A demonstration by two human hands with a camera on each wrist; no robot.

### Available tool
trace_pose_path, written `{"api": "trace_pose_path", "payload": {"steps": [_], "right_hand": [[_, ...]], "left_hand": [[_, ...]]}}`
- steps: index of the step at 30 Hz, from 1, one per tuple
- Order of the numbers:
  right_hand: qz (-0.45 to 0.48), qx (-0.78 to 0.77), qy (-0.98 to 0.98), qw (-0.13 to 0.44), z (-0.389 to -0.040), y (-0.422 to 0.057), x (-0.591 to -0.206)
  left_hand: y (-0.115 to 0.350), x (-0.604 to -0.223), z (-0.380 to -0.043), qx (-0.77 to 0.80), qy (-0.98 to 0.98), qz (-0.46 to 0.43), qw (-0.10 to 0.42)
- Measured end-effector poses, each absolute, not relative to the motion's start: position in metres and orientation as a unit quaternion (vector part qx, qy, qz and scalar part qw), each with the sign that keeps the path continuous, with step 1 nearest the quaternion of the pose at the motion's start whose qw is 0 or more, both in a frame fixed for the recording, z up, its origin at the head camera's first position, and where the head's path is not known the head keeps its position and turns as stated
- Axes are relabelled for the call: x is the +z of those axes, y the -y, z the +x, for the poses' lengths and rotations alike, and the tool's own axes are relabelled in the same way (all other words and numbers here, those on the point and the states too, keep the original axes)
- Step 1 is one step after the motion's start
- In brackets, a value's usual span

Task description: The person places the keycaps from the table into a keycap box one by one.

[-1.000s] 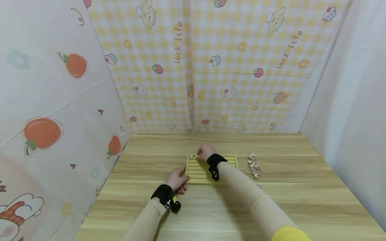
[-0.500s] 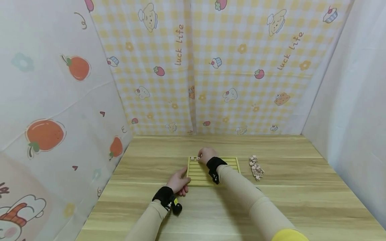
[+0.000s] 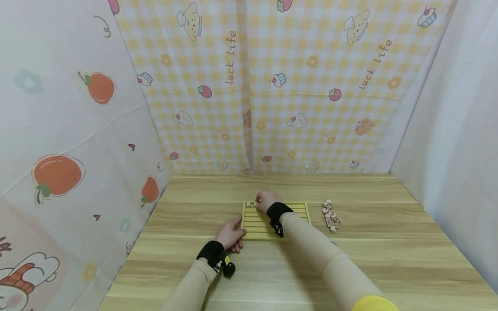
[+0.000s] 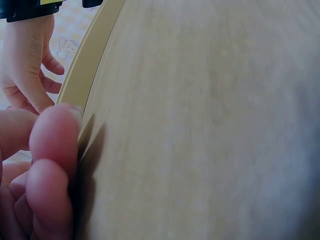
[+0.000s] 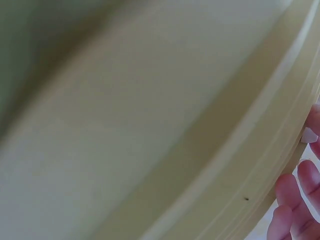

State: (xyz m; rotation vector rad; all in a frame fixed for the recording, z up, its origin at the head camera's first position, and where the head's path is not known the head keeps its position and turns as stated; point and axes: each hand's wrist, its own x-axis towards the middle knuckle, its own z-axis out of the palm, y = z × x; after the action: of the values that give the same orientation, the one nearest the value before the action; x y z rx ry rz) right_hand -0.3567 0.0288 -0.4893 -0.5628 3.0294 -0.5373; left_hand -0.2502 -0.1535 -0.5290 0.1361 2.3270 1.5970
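wooden tabletop point(image 3: 249, 276), one yellow tray point(image 3: 256, 227) mid-surface
left hand point(image 3: 228, 234) grips its eight-o'clock edge; right hand point(image 3: 267, 199) pinches one tile point(image 3: 255, 204) at ten, near a second tile point(image 3: 248, 204); one pile point(image 3: 333, 222) at three, wood between.

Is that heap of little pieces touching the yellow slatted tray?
Apart. The head view shows wood-grain tabletop between the heap of little pieces and the right edge of the yellow slatted tray.

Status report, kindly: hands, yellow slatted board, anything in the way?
Left hand touching left edge of yellow slatted board. Right hand pinching small tile at far row. Right sleeve partly hides board.
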Motion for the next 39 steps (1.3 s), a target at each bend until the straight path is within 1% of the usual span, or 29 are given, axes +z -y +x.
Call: {"api": "trace_pose_path", "payload": {"steps": [14,32,35,37,39], "right_hand": [[-0.177,-0.173,-0.969,0.006,-0.357,-0.028,-0.488],[-0.173,-0.152,-0.973,-0.005,-0.356,-0.031,-0.49],[-0.169,-0.153,-0.974,0.006,-0.357,-0.035,-0.49],[-0.162,-0.159,-0.974,0.024,-0.359,-0.039,-0.49],[-0.156,-0.175,-0.971,0.046,-0.363,-0.046,-0.488]], "left_hand": [[0.155,-0.528,-0.251,0.56,-0.81,0.041,0.167],[0.15,-0.526,-0.25,0.561,-0.81,0.045,0.164],[0.146,-0.521,-0.245,0.564,-0.809,0.053,0.158],[0.144,-0.521,-0.245,0.563,-0.811,0.045,0.155],[0.144,-0.522,-0.245,0.565,-0.81,0.056,0.148]]}}
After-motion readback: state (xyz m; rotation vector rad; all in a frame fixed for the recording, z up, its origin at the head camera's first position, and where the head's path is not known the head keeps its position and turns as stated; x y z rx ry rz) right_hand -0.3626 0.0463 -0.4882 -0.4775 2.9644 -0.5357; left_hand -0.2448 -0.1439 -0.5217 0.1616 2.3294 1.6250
